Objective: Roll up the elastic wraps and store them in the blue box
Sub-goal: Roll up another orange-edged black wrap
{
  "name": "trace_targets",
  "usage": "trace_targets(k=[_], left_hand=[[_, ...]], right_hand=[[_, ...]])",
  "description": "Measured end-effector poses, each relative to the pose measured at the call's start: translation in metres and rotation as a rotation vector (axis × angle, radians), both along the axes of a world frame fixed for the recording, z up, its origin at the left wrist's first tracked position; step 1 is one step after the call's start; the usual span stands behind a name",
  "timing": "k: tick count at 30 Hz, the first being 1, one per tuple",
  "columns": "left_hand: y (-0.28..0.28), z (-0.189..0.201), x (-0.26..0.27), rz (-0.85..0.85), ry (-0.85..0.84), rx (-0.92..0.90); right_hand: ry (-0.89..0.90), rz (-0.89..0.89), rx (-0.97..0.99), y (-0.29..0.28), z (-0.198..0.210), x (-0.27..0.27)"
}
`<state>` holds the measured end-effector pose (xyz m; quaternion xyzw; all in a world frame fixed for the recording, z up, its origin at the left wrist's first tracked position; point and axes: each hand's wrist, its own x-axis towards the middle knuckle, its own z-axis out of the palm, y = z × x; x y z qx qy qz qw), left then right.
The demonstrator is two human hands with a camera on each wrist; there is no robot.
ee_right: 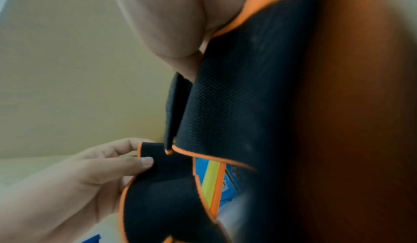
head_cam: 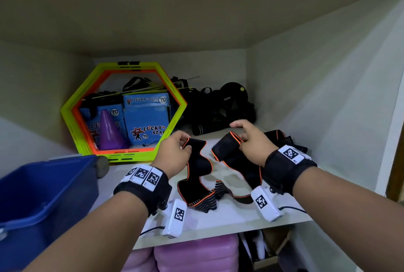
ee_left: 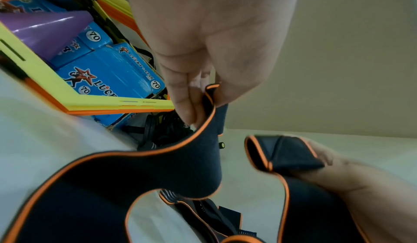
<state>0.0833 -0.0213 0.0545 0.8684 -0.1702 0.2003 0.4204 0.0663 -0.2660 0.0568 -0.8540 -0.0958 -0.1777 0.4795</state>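
Both hands are up over the white shelf (head_cam: 229,217) inside a cupboard, each holding an end of the same black elastic wrap with orange edging (head_cam: 197,169). The left hand (head_cam: 175,151) pinches one end between thumb and fingertips (ee_left: 187,104), and the right hand (head_cam: 251,140) has its fingers curled round the other end, which is folded over itself. The middle of the wrap sags in wavy loops down onto the shelf between the two wrists, with a striped grey section (head_cam: 205,203) lying at the near edge. The blue box (head_cam: 43,195) sits at the near left, well apart from the wrap. Further back on the left there's a yellow-green and orange hexagon frame (head_cam: 72,118) standing upright, and through it you can see blue Lucky Star boxes (head_cam: 146,118) and a purple cone (head_cam: 109,131). A pile of black straps and gear (head_cam: 218,107) is at the far right of the shelf. Pink stuff (head_cam: 196,254) is stacked on the level below.
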Motion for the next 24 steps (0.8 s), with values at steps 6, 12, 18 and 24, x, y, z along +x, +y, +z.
trace_targets(k=[6, 12, 18, 24], left_hand=[[-0.005, -0.007, 0.0, -0.06, 0.055, -0.15], [-0.015, -0.005, -0.003, -0.14, 0.127, -0.405], [-0.026, 0.004, -0.014, -0.19, 0.161, -0.506], [-0.028, 0.0, -0.018, -0.179, 0.073, -0.441]], right_hand=[[-0.086, 0.0, 0.211, 0.026, 0.002, -0.01], [-0.035, -0.008, 0.358, 0.039, -0.008, -0.016], [-0.02, -0.013, 0.436, 0.05, -0.02, -0.01], [-0.001, -0.013, 0.419, 0.048, -0.023, -0.01]])
